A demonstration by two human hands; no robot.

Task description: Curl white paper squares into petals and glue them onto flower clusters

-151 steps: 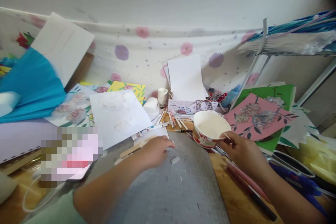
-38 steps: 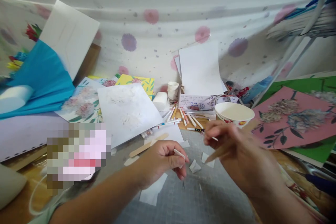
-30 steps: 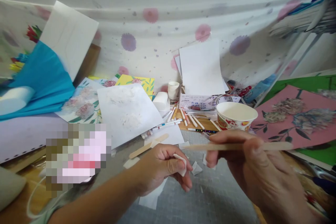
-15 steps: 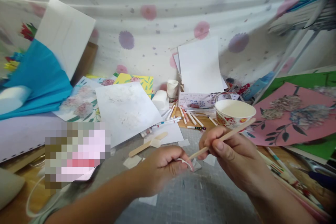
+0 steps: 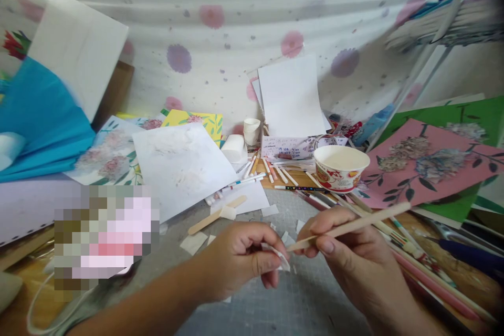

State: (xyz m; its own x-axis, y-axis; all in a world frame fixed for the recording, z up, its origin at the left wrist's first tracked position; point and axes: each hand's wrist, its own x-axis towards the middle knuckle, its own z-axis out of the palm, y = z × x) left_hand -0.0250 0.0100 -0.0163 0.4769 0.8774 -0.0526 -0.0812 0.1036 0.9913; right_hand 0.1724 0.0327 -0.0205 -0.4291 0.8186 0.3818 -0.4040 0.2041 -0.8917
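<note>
My left hand (image 5: 252, 257) pinches a small white piece of paper (image 5: 282, 261) between thumb and fingers, over the grey cutting mat (image 5: 275, 310). In my right hand (image 5: 346, 252) is a flat wooden craft stick (image 5: 366, 222), gripped like a pen. Its lower tip meets or nearly meets the paper; I cannot tell whether they touch. On the mat beyond my left hand lies another wooden stick (image 5: 207, 221) with a paper scrap (image 5: 228, 212) on it. More cut paper squares (image 5: 193, 242) are scattered around.
A paper bowl (image 5: 342, 168) stands beyond my right hand. Several markers (image 5: 271, 170) lie behind the mat, near stacked paper cups (image 5: 251, 131). A white sheet (image 5: 183, 168) rests at left. At right are a pink flower picture (image 5: 413, 184) and brushes (image 5: 433, 283). A blurred-out object (image 5: 106, 241) sits left.
The view has turned slightly to the right. My left hand has tilted the paper piece and its fingers have shifted. The craft stick now lies at a flatter angle in my right hand.
</note>
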